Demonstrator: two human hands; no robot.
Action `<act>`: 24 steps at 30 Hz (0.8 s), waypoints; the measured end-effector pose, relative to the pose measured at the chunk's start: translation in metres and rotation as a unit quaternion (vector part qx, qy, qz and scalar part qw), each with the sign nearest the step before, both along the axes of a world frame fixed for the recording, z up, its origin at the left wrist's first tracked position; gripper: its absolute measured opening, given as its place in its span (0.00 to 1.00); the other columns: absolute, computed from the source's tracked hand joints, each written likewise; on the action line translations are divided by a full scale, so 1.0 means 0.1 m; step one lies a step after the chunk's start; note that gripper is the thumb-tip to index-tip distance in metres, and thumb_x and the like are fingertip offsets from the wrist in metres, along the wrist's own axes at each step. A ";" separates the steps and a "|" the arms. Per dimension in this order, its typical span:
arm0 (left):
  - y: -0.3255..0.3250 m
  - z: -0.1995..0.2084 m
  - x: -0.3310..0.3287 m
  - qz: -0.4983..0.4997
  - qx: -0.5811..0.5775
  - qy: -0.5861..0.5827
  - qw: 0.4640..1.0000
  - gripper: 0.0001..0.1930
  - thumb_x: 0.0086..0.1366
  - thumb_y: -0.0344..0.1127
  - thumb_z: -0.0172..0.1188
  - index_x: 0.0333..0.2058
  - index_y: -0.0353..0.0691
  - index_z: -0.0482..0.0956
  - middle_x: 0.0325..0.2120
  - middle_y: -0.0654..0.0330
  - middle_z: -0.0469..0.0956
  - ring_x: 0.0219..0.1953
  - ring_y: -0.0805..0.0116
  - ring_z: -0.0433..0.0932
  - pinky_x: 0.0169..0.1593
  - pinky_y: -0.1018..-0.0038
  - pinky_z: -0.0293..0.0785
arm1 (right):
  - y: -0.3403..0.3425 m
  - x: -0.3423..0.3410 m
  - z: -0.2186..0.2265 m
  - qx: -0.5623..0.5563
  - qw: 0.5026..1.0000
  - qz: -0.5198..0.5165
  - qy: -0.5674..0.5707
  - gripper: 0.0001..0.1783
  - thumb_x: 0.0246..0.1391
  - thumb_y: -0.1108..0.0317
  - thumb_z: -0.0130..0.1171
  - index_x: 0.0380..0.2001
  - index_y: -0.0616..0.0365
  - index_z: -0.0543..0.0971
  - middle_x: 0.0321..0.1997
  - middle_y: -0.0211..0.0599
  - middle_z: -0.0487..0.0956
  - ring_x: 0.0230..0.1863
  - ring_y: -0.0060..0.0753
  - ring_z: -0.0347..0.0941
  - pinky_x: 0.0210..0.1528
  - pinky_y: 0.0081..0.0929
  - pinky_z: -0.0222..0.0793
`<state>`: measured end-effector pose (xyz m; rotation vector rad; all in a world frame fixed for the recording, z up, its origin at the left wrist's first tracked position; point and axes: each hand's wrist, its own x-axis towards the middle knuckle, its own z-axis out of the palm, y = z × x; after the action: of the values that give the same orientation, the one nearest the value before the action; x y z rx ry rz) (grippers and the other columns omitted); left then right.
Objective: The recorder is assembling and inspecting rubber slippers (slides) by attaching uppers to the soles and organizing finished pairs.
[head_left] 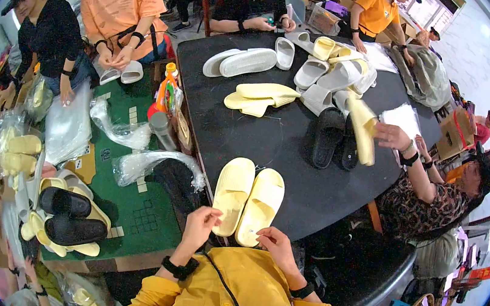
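Note:
A pair of pale yellow slide slippers stands side by side at the near edge of the black table, toes pointing away from me. My left hand (203, 224) is closed, its thumb and fingertips pinching the side edge of the left slipper (234, 188) near the heel. At the heel of the right slipper (265, 201), the bent fingers of my right hand (277, 246) are pressed together on its edge. A small dark mark shows on that heel, beside the fingertips. Whether anything small sits between those fingers is too fine to make out.
On the black table (201, 108) lie grey slippers (249, 62), yellow slippers (258, 98), a mixed heap and black slippers (327, 139). A co-worker's hand (391, 136) holds a yellow slipper at right. Left, a green table (145, 217) bears plastic bags (68, 122) and black slippers (73, 230).

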<state>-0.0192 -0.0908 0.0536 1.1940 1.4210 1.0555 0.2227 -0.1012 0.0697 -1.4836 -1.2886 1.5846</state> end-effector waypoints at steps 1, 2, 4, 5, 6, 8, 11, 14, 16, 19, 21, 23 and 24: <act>-0.07 -0.06 0.00 -0.021 0.008 0.015 1.000 0.07 0.60 0.18 0.50 0.36 0.28 0.76 0.27 0.54 0.77 0.30 0.67 0.81 0.35 0.76 0.77 | -0.02 0.02 -0.03 0.004 0.999 0.015 -0.036 0.06 0.54 0.73 0.55 0.35 0.62 0.77 0.26 0.31 0.77 0.27 0.18 0.72 0.31 0.16 0.68; -0.12 -0.12 -0.04 -0.045 0.001 0.045 0.998 0.09 0.60 0.18 0.50 0.38 0.29 0.77 0.30 0.52 0.76 0.30 0.66 0.80 0.34 0.75 0.77 | -0.03 0.04 -0.05 -0.013 0.999 0.014 -0.045 0.07 0.54 0.74 0.54 0.35 0.62 0.78 0.27 0.27 0.77 0.28 0.16 0.70 0.31 0.14 0.66; -0.16 -0.21 -0.05 -0.048 0.009 0.046 0.998 0.10 0.60 0.18 0.49 0.38 0.29 0.76 0.31 0.52 0.76 0.29 0.65 0.80 0.34 0.74 0.77 | -0.05 0.05 -0.10 -0.008 0.998 0.003 -0.059 0.06 0.54 0.74 0.54 0.35 0.62 0.78 0.27 0.28 0.77 0.28 0.16 0.71 0.31 0.15 0.67; -0.17 -0.24 -0.04 -0.049 0.017 0.046 0.998 0.10 0.60 0.18 0.49 0.38 0.29 0.76 0.32 0.51 0.75 0.29 0.65 0.80 0.34 0.73 0.77 | -0.06 0.05 -0.13 -0.003 0.997 -0.007 -0.075 0.06 0.54 0.75 0.54 0.35 0.63 0.77 0.27 0.29 0.77 0.28 0.16 0.71 0.31 0.16 0.67; -0.15 -0.27 -0.03 -0.049 0.016 0.046 0.998 0.10 0.60 0.18 0.49 0.38 0.29 0.76 0.32 0.51 0.75 0.29 0.65 0.80 0.34 0.73 0.77 | -0.05 0.04 -0.14 -0.003 0.997 -0.007 -0.075 0.06 0.54 0.75 0.54 0.35 0.63 0.77 0.27 0.29 0.77 0.28 0.16 0.71 0.31 0.16 0.67; -0.06 -0.32 0.01 -0.058 0.025 0.069 0.996 0.12 0.60 0.17 0.48 0.42 0.29 0.75 0.37 0.50 0.74 0.31 0.63 0.80 0.35 0.73 0.77 | -0.02 -0.03 -0.16 0.029 0.994 -0.051 -0.096 0.06 0.54 0.75 0.54 0.35 0.65 0.77 0.24 0.31 0.77 0.27 0.18 0.72 0.31 0.18 0.69; 0.06 -0.33 0.15 -0.049 0.075 0.076 0.993 0.15 0.59 0.18 0.48 0.46 0.31 0.73 0.41 0.49 0.71 0.33 0.62 0.79 0.37 0.73 0.76 | 0.04 -0.08 -0.29 0.147 0.975 -0.034 -0.165 0.09 0.54 0.75 0.54 0.39 0.65 0.76 0.32 0.38 0.78 0.31 0.24 0.75 0.33 0.20 0.71; 0.18 -0.36 0.22 -0.078 0.112 0.165 0.977 0.20 0.60 0.25 0.50 0.52 0.29 0.67 0.48 0.46 0.67 0.47 0.54 0.73 0.49 0.68 0.70 | 0.11 -0.21 -0.27 0.213 0.970 -0.001 -0.120 0.16 0.56 0.71 0.52 0.47 0.67 0.72 0.46 0.50 0.74 0.43 0.39 0.74 0.42 0.28 0.71; 0.27 -0.44 0.32 -0.104 0.124 0.206 0.965 0.31 0.58 0.35 0.54 0.57 0.24 0.57 0.56 0.41 0.59 0.60 0.46 0.58 0.61 0.62 0.57 | 0.19 -0.26 -0.43 0.250 0.951 0.021 -0.178 0.19 0.58 0.68 0.51 0.49 0.67 0.69 0.50 0.53 0.71 0.49 0.44 0.70 0.48 0.33 0.67; 0.37 -0.67 0.34 -0.139 0.126 0.291 0.938 0.38 0.56 0.39 0.58 0.58 0.23 0.52 0.58 0.37 0.54 0.62 0.42 0.52 0.64 0.59 0.50 | 0.38 -0.41 -0.58 0.290 0.936 0.039 -0.195 0.24 0.57 0.64 0.51 0.52 0.70 0.65 0.53 0.59 0.66 0.56 0.58 0.61 0.58 0.42 0.58; 0.45 -0.56 0.41 -0.151 0.099 0.261 0.948 0.39 0.55 0.41 0.58 0.58 0.22 0.51 0.57 0.35 0.53 0.61 0.39 0.52 0.63 0.56 0.50 | 0.54 -0.41 -0.70 0.285 0.914 0.073 -0.278 0.22 0.59 0.62 0.48 0.51 0.68 0.66 0.50 0.57 0.68 0.53 0.59 0.63 0.53 0.43 0.62; 0.57 -0.36 0.49 -0.168 0.081 0.328 0.926 0.34 0.54 0.39 0.58 0.55 0.27 0.58 0.55 0.36 0.57 0.56 0.40 0.58 0.59 0.55 0.54 | 0.67 -0.39 -0.75 0.271 0.904 0.118 -0.310 0.22 0.60 0.60 0.45 0.51 0.67 0.66 0.48 0.57 0.68 0.50 0.61 0.64 0.51 0.45 0.62; 0.60 -0.39 0.53 -0.171 0.083 0.327 0.926 0.34 0.54 0.39 0.58 0.55 0.27 0.58 0.55 0.36 0.57 0.56 0.40 0.58 0.59 0.55 0.54 | 0.71 -0.38 -0.77 0.255 0.890 0.164 -0.341 0.23 0.61 0.58 0.42 0.51 0.66 0.66 0.47 0.56 0.69 0.48 0.62 0.65 0.49 0.47 0.63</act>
<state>0.0342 -0.0304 0.0149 1.9602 1.5427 0.5517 0.1847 -0.0300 -0.0073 -1.5664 -2.2432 0.7684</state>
